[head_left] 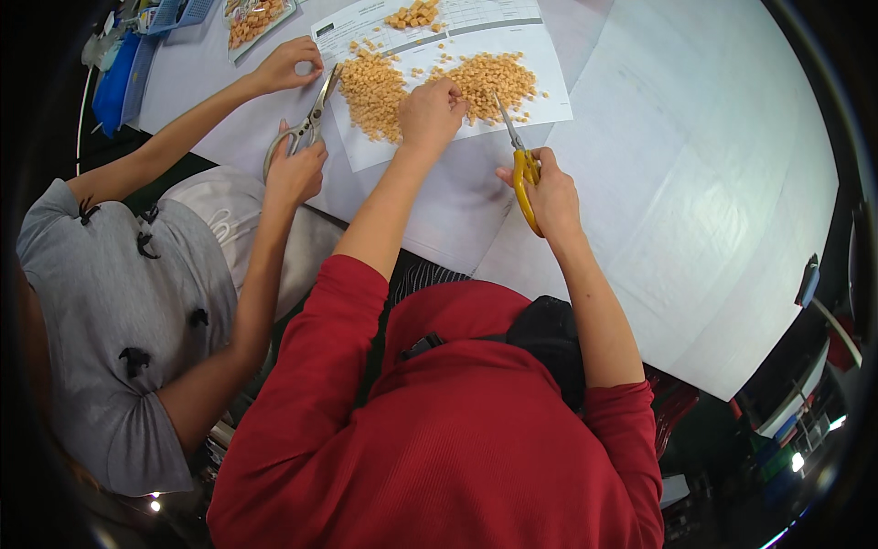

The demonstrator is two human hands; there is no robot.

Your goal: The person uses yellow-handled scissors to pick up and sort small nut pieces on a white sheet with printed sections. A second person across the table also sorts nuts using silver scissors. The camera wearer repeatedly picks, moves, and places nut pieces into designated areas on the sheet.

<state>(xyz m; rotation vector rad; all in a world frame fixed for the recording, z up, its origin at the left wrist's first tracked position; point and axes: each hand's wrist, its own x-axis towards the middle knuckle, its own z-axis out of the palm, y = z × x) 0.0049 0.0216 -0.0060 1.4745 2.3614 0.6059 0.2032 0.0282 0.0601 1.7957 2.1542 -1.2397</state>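
My right hand [554,194] is closed on scissors [525,181] with yellow handles. Their narrow metal blades look nearly together, and the tips reach the edge of a heap of small pale-orange pieces [498,78]. Over the left side of that heap is my left hand [430,114], its fingers curled in a pinch. Whatever lies between those fingertips is too small or hidden to make out. A second heap of like pieces [373,96] lies just left of my left hand. Both heaps rest on printed paper sheets [549,108].
At my left, a co-worker in grey holds metal scissors [311,123]; the co-worker's other hand [291,64] is by the left heap. Larger orange chunks [413,15] lie farther back. A clear bag of pieces [256,23], a blue basket [179,13] and a blue bin [123,87] stand far left.
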